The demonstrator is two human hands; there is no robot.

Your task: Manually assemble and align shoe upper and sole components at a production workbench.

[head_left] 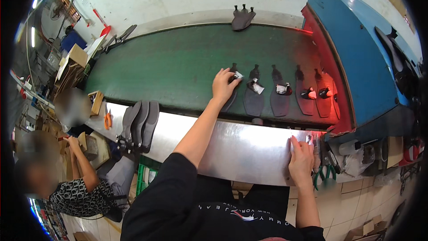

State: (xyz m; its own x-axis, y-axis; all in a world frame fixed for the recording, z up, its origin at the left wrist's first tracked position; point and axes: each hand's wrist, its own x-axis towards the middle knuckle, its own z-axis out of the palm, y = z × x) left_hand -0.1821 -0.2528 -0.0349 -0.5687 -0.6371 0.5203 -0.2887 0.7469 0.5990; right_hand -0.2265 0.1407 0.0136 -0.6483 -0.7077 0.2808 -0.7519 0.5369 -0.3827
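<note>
My left hand [223, 88] reaches over the green conveyor belt [147, 62], its fingers closed at the strap of a dark shoe sole [231, 102] with a whitish piece on it. The hand hides part of that sole. To its right lies a row of similar soles [280, 105], several with white or dark pieces across their straps. My right hand [302, 159] is above the right end of the metal table [249, 145], thumb and fingers apart. Beside it are small tools, among them green-handled pliers [320, 180].
A blue machine [343, 40] with a red-lit opening stands at the belt's right end. Dark sandals [141, 122] and orange-handled pliers [108, 119] lie on the table's left. Another sole bundle [243, 19] sits at the belt's far edge. A person [89, 192] sits at lower left.
</note>
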